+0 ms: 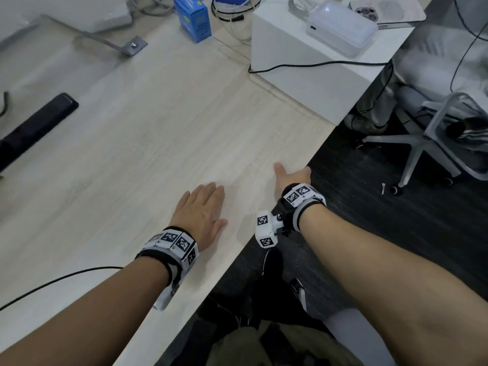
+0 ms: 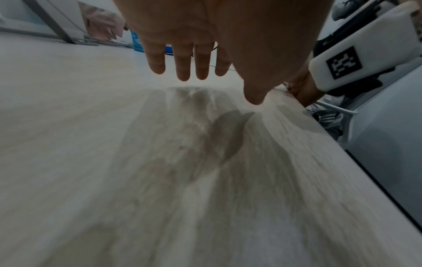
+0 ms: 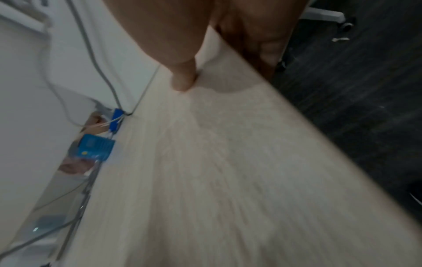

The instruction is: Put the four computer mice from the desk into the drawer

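Left hand [image 1: 202,210] flat above pale wood table [image 1: 137,143], fingers [image 2: 182,63] straight, grip released, holding nothing. Right hand [image 1: 290,178] at table's front edge, thumb [image 3: 182,79] on top, fingers over edge; cannot tell its grip. No mice or drawer in view. Blue box [image 1: 192,18], white case [image 1: 340,29], phone [image 1: 388,10] at far side; black bar [image 1: 34,128] left
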